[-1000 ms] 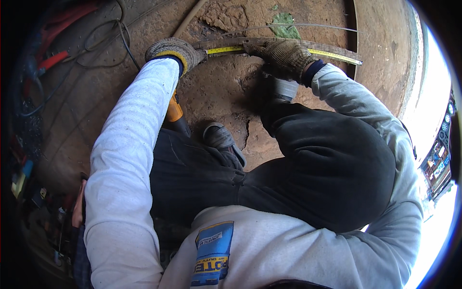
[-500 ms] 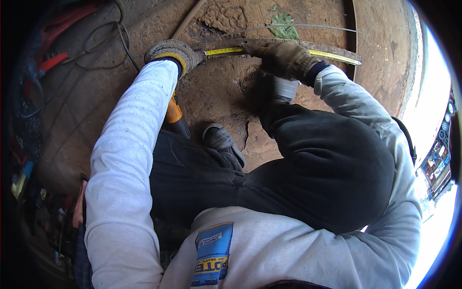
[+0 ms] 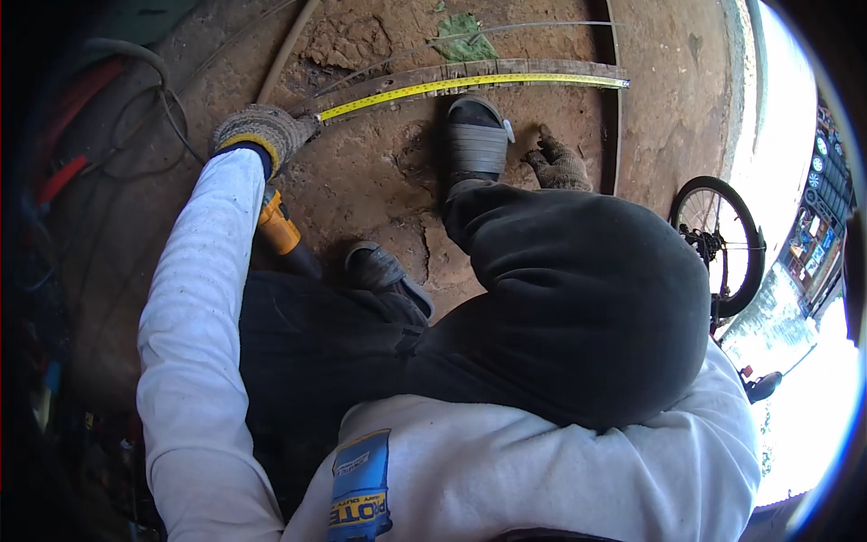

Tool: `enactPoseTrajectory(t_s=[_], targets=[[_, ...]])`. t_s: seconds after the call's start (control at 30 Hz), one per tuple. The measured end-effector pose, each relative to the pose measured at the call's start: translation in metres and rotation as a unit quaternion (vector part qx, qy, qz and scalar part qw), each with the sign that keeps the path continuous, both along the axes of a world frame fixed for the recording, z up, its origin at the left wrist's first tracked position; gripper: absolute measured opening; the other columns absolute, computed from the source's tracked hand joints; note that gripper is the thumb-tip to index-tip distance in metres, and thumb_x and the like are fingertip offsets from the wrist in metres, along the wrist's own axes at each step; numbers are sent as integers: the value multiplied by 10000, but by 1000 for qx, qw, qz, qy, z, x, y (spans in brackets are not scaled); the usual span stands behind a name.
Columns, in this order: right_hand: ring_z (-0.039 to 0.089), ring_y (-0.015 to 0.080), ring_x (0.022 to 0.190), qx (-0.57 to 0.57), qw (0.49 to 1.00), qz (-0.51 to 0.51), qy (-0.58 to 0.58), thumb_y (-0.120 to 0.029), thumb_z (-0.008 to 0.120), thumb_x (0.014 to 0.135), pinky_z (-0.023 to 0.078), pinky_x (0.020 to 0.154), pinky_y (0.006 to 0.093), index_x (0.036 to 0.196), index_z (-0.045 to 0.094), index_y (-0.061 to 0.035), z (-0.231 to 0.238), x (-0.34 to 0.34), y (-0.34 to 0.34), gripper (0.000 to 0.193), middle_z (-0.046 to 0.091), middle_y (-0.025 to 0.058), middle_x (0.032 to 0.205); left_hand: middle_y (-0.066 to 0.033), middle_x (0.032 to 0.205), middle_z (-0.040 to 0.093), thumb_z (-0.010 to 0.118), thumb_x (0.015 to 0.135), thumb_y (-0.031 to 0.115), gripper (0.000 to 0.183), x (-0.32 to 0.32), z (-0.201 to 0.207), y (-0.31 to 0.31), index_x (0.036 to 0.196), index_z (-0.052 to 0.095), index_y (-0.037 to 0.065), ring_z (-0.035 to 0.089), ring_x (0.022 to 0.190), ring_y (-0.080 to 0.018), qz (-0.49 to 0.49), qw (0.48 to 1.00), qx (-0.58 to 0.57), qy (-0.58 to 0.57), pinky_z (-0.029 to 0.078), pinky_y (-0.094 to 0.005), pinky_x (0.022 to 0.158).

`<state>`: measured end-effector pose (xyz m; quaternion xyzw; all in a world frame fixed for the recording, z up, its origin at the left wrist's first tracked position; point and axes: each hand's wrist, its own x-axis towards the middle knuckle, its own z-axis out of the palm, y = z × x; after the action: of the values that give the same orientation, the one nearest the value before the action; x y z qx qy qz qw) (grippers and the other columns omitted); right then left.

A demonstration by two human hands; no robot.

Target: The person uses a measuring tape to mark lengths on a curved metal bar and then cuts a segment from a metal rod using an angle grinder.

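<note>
The person's gloved left hand [image 3: 262,135] grips a yellow measuring tape [image 3: 470,82] at the left end of a wooden strip [image 3: 542,67], the blade running along the strip's near edge. Below the strip's right half, the gloved right hand [image 3: 560,169], partly hidden by a knee [image 3: 596,289], spreads its fingers loosely, visibly empty.

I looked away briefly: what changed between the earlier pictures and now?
The gloved right hand has come off the tape measure and moved rightward and back toward the body. The view shifted right, bringing in a bicycle wheel. Unchanged: gloved left hand at the tape's left end, tape along the brown strip.
</note>
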<state>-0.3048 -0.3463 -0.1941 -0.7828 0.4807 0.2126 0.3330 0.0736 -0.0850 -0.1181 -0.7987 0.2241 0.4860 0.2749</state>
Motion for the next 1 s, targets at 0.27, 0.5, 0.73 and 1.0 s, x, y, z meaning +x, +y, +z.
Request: enactPoseTrajectory(t_s=[0.27,0.5,0.73,1.0], targets=[[684,247,1110,-25,999,34,12,-337,716,932,517,949,360,1447,535,-153,0,21,8,575,702,145,1217,-154,1400,599,447,961,666,705,-2,5,-6,1384,605,125,578,1285,-346,0,1000,8,-14,449,-506,1059],[680,258,1114,-45,996,69,30,-331,706,939,515,954,370,1450,529,-152,3,38,12,570,698,149,1220,-177,1424,563,398,955,696,774,-1,20,-12,1391,587,86,536,1324,-346,15,999,-5,48,424,-506,1077],[676,269,1118,-57,993,96,44,-325,696,945,513,958,379,1454,524,-151,7,52,12,565,695,152,1223,-180,1415,569,398,956,695,770,-2,27,-17,1386,591,87,543,1317,-344,3,999,5,43,429,-503,1073],[671,282,1123,-71,989,119,59,-319,684,952,511,964,390,1459,518,-150,13,61,12,559,690,155,1227,-181,1507,492,363,965,680,784,0,29,-15,1443,540,84,480,1385,-347,-1,998,-10,68,387,-528,1107]])
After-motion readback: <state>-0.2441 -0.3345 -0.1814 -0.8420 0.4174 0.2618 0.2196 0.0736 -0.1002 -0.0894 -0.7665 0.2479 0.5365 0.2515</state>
